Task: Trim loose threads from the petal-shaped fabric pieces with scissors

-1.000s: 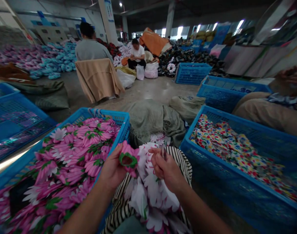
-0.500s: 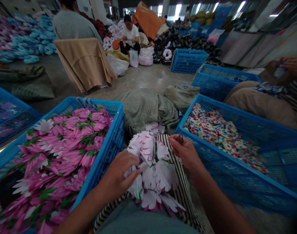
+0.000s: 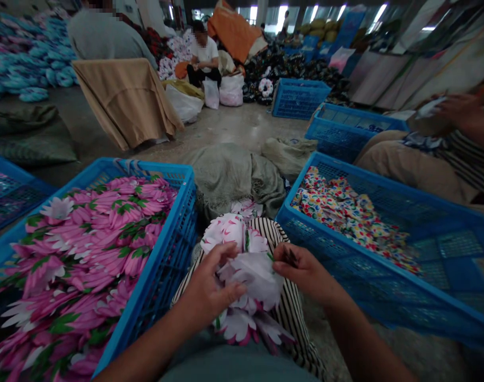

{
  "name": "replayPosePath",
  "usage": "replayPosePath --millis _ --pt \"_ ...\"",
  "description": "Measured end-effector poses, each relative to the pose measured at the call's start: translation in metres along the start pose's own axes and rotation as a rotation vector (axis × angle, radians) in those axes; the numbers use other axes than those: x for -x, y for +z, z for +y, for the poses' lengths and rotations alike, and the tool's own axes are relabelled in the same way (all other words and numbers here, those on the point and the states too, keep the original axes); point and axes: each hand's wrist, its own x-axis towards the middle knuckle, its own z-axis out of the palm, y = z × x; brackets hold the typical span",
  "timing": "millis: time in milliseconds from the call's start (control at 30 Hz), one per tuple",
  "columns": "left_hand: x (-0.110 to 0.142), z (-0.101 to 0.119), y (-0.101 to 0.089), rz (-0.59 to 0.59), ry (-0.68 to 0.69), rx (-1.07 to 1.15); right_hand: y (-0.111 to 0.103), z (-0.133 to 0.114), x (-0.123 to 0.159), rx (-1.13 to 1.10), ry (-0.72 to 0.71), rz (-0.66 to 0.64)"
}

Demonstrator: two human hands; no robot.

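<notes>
On my lap lies a pile of white fabric flowers (image 3: 237,324) with pink-edged petals, spread over black-and-white striped cloth (image 3: 301,313). One pale fabric flower (image 3: 260,276) is raised between my hands. Its left edge sits between the thumb and fingers of my left hand (image 3: 210,289). My right hand (image 3: 303,270) pinches the green tip at the flower's other side. A small dark metal tool (image 3: 290,257) with two points, like thread snips, is also in my right hand; its handle is hidden by the fingers.
To my left stands a blue crate (image 3: 154,286) of pink fabric flowers. At right, another blue crate (image 3: 369,265) holds colourful printed pieces. Grey-green sacking (image 3: 226,172) lies ahead. A co-worker's knee (image 3: 404,164) is at far right; a cloth-draped chair (image 3: 124,101) stands farther off.
My right hand has come in from the right edge of the lap to the flower's green tip. My left hand has moved right, and a flower is now lifted from the pile.
</notes>
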Motion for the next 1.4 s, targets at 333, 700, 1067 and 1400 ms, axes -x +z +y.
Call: replayPosePath --millis 333,700,1067,1400 --pt "-0.025 0.01 0.016 -0.029 -0.383 0.521 0.032 -0.022 -0.013 0.087 -0.256 0.145" --pt "-0.022 0.014 0.015 0.12 -0.314 0.579 0.051 -0.016 -0.021 0.082 -0.277 0.201" --pt "-0.019 0.022 0.006 0.147 -0.332 0.393 0.033 -0.027 -0.022 -0.049 -0.288 0.018" --pt "-0.019 0.033 0.0 0.073 -0.058 -0.027 0.007 -0.042 -0.024 0.082 -0.248 -0.25"
